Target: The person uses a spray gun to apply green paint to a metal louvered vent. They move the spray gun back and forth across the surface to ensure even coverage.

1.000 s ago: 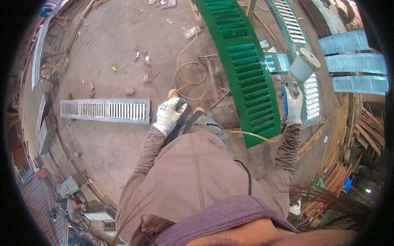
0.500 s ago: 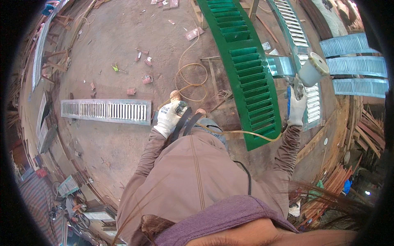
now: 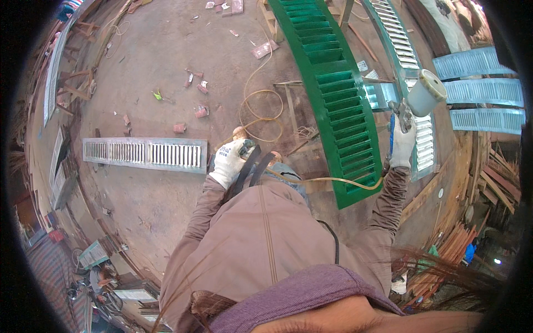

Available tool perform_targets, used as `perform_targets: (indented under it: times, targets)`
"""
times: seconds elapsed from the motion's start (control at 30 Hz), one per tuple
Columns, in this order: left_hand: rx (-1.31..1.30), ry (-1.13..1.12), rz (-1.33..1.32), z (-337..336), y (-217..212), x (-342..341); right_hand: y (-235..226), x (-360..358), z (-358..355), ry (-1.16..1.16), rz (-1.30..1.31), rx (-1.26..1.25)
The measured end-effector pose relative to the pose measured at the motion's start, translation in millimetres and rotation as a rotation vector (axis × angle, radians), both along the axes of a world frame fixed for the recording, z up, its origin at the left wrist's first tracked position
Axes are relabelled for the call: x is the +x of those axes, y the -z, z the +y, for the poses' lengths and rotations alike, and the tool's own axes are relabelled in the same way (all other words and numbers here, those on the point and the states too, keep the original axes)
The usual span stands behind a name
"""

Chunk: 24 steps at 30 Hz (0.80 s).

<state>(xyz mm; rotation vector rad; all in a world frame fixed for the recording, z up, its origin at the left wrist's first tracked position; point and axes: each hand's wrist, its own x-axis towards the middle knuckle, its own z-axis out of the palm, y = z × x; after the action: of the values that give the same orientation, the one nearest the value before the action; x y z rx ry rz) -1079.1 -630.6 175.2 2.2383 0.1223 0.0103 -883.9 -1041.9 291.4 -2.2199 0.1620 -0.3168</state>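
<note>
My right hand (image 3: 402,145), in a white glove, grips a metal spray gun (image 3: 402,115) with a grey paint cup (image 3: 426,95) on it. A yellowish hose (image 3: 327,180) runs from beside that hand across my front. Left of the gun lies a long louvred panel (image 3: 328,67), coated glossy green and raised off the floor. My left hand (image 3: 228,162), also gloved, is closed at my lap beside dark straps (image 3: 248,173). Something small and dark shows at its fingers; I cannot make out what it is.
A bare metal louvred panel (image 3: 143,154) lies at left. Another, partly green one (image 3: 408,73) stands beyond the green panel, and several bluish panels (image 3: 483,91) are at far right. Reddish blocks (image 3: 201,111) are scattered on the floor, near loops of hose. Timber strips (image 3: 444,266) are piled lower right.
The view has shifted slightly, so the green panel and floor items sit a little farther right and lower. Both hands keep nearly the same pose, the right still gripping the spray gun.
</note>
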Motion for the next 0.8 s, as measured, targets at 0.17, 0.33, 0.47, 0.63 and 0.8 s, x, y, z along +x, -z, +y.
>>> perform_targets:
  times: [0.17, 0.33, 0.47, 0.63, 0.8]
  targets:
    - [-0.035, 0.006, 0.032, 7.8, -1.1, 6.0, -11.4, -3.7, 31.1, -0.27, 0.223, 0.523]
    - [-0.004, 0.03, -0.057, 17.4, -5.4, 18.9, -2.5, 14.2, 38.7, -0.094, 0.228, 0.261]
    - [-0.038, 0.006, -0.052, 26.1, 0.3, 25.2, 9.8, 32.7, 25.4, -0.07, -0.198, -0.15]
    - [-0.031, 0.005, 0.01, 34.0, 5.4, 30.8, -17.8, 29.2, 55.7, -0.109, 0.105, 0.238]
    - [0.007, 0.029, -0.021, 43.2, 0.7, 50.2, -17.4, 35.9, 66.0, -0.198, 0.284, 0.456]
